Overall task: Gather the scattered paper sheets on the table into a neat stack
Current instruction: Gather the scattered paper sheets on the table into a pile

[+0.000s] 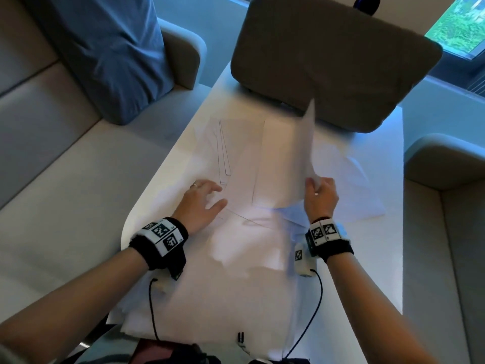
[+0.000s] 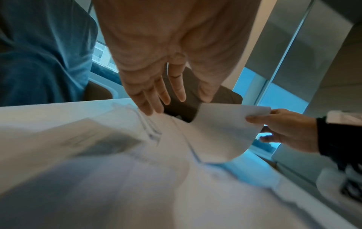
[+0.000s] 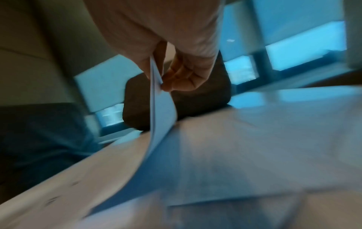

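Observation:
Several white paper sheets (image 1: pixel 236 153) lie overlapping across the white table (image 1: pixel 388 258). My right hand (image 1: pixel 319 191) pinches the near edge of one lifted sheet (image 1: pixel 305 143), which curves upward off the table; the same lifted sheet (image 2: pixel 221 131) and pinching right hand (image 2: pixel 284 128) show in the left wrist view, and the lifted sheet (image 3: pixel 160 108) again in the right wrist view. My left hand (image 1: pixel 203 198) hovers with fingers spread and straight over the left sheets (image 2: pixel 150 128), holding nothing. More sheets (image 1: pixel 349 185) lie flat to the right.
A dark brown cushion (image 1: pixel 328 61) sits at the table's far end. A beige sofa (image 1: pixel 52 153) with a blue pillow (image 1: pixel 112 53) runs along the left. Another beige seat (image 1: pixel 446 206) stands on the right. Cables (image 1: pixel 152 306) trail from both wristbands.

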Motion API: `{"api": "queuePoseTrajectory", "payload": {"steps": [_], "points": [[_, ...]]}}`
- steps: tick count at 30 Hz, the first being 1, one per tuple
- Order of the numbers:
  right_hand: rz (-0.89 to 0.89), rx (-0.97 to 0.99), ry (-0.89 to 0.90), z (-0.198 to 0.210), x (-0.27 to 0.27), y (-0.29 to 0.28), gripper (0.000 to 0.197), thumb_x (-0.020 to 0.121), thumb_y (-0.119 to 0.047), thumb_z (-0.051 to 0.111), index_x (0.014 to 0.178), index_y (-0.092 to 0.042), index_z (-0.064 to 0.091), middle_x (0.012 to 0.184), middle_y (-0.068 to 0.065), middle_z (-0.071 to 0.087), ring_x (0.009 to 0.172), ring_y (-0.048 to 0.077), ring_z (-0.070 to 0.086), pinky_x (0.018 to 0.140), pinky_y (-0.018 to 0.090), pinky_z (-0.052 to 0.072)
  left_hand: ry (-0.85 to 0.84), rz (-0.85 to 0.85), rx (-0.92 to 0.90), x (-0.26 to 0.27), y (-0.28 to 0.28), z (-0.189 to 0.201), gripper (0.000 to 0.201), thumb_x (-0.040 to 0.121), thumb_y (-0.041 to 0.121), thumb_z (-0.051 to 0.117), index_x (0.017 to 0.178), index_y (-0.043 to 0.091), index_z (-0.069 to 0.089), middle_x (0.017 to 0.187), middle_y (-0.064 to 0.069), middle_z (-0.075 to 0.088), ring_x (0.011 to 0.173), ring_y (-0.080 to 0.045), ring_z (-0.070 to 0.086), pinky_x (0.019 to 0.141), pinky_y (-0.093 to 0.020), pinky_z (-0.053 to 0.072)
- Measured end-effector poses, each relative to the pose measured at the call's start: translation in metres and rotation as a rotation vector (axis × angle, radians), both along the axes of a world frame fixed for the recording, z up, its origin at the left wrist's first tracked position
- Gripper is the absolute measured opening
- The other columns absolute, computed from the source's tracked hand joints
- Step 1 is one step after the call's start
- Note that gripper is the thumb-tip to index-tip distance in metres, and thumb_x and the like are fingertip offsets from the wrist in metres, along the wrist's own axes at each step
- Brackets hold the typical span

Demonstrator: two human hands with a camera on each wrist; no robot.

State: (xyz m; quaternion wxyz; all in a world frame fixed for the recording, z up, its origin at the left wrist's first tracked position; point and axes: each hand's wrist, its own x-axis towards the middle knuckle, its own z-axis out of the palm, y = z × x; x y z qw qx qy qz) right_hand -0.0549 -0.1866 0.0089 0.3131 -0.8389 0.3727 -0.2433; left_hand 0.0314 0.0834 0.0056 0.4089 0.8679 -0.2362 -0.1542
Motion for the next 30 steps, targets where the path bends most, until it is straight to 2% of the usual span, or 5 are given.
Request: {"api": "queuePoseTrajectory", "payload": {"steps": [6, 11, 15, 21, 30], "points": [[0.538, -0.145, -0.280, 0.005, -0.002, 0.060, 0.041, 0.079, 0.003, 0.063, 0.116, -0.016, 0.068, 0.105, 0.006, 0.057, 0.090, 0.013, 0.057, 0.074, 0.018, 0.049, 0.440, 0.014, -0.207, 0.019, -0.043, 0.046, 0.090, 0.069, 0.080, 0.048, 0.133, 0.017, 0.045, 0.127, 0.003, 0.056, 0.108, -0.014, 0.060, 0.097, -0.038, 0.047], [0.849, 0.158, -0.044, 0.023, -0.011, 0.079, 0.045, 0.071, -0.023, 0.083, 0.114, -0.018, 0.069, 0.104, 0.000, 0.068, 0.091, 0.000, 0.062, 0.073, 0.013, 0.046, 0.328, 0.156, -0.132, 0.042, -0.053, 0.053, 0.024, 0.089, 0.031, 0.055, 0.085, 0.008, 0.051, 0.082, -0.004, 0.055, 0.078, -0.023, 0.053, 0.069, -0.030, 0.043], [0.448, 0.254, 0.212, 0.003, -0.006, 0.020, 0.046, 0.075, -0.034, 0.078, 0.116, -0.017, 0.066, 0.108, -0.001, 0.068, 0.096, 0.009, 0.064, 0.085, 0.024, 0.051, 0.288, 0.207, 0.040, 0.046, -0.045, 0.050, 0.028, 0.095, 0.016, 0.046, 0.072, 0.007, 0.034, 0.074, -0.006, 0.037, 0.072, -0.029, 0.042, 0.062, -0.030, 0.029], [-0.216, 0.225, 0.781, -0.035, -0.018, -0.041, 0.080, 0.070, -0.051, 0.076, 0.126, -0.002, 0.047, 0.136, 0.022, 0.034, 0.125, 0.038, 0.036, 0.099, 0.044, 0.040, 0.281, 0.306, 0.008, 0.045, -0.039, 0.055, 0.059, 0.090, 0.013, 0.056, 0.139, 0.000, 0.025, 0.133, -0.017, 0.049, 0.122, -0.032, 0.048, 0.097, -0.031, 0.037], [-0.316, 0.393, 0.528, -0.022, -0.013, -0.036, 0.067, 0.074, -0.010, 0.078, 0.128, 0.000, 0.040, 0.129, 0.023, 0.051, 0.116, 0.036, 0.054, 0.092, 0.039, 0.047, 0.095, 0.310, -0.041, 0.036, -0.033, 0.065, 0.096, 0.089, 0.002, 0.051, 0.147, 0.029, -0.020, 0.114, -0.024, 0.057, 0.098, -0.037, 0.056, 0.079, -0.028, 0.035]]}}
